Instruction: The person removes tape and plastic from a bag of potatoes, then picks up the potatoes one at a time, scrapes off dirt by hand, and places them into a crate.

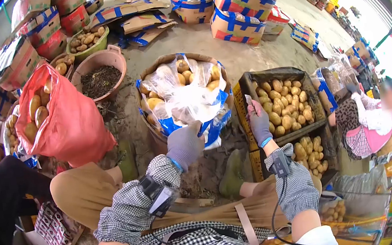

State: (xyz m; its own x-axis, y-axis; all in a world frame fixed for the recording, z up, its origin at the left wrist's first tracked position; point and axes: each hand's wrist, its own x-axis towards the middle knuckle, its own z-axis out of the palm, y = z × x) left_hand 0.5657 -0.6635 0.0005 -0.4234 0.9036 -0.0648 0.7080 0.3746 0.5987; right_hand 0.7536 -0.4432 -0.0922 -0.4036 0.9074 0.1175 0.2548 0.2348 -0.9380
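A round, tape-wrapped cardboard container (225, 72) stands before me, holding potatoes (182, 66) under a clear plastic bag (180, 97). My left hand (185, 146), in a grey glove, is closed at its near rim, and the fingers appear to pinch the edge of the bag. To the right, my right hand (258, 122), also gloved, is raised beside a dark-lined crate (317, 95) of potatoes (284, 104). Its fingers are pressed together around a small pale thing at the tips, too small to name.
At left stand a red bag (71, 123) of potatoes, a pink tub (119, 73) of dark debris and a green basin (100, 42). Taped cartons (238, 26) are stacked behind. A second potato crate (329, 155) is near my right knee. A person (370, 123) sits at right.
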